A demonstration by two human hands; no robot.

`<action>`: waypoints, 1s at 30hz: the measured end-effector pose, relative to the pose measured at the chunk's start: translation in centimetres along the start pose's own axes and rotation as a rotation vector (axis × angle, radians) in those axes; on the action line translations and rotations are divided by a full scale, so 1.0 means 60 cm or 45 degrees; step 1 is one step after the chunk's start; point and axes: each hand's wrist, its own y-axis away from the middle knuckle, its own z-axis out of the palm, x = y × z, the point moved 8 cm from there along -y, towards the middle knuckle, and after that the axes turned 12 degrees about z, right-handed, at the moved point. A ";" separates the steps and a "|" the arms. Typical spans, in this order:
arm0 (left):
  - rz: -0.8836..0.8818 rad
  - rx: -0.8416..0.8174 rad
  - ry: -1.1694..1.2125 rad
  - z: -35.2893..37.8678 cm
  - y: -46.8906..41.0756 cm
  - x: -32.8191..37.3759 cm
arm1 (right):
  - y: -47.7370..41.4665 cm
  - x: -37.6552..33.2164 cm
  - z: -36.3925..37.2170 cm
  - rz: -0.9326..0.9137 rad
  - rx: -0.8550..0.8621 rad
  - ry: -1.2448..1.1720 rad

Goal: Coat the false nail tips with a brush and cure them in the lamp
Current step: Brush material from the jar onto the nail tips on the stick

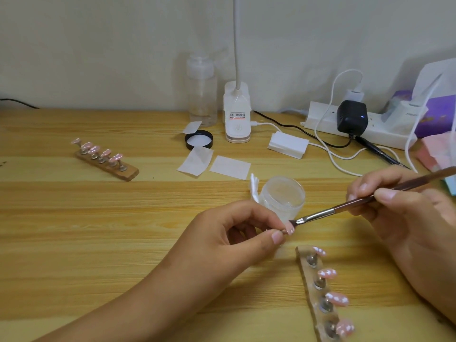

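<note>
wood-grain table under two hands: the right hand curls thumb and fingers round a brush, the left hand pinches a single false nail tip at its fingertips. the white clip lamp stands well apart by the wall. a holder strip of four pink tips lies below the right wrist. an open gel jar sits just behind the bristles, which touch the held tip. likely risks: a heavy load flooding the tip's edges, a slack pinch dropping it wet, the wrist smearing the strip.
</note>
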 end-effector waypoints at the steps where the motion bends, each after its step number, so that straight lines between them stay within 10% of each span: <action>1: -0.001 0.002 0.000 0.000 0.000 0.000 | 0.000 -0.001 -0.002 -0.015 0.011 -0.015; 30: -0.017 -0.006 -0.040 0.000 0.001 -0.001 | 0.006 -0.012 0.008 0.033 0.097 -0.065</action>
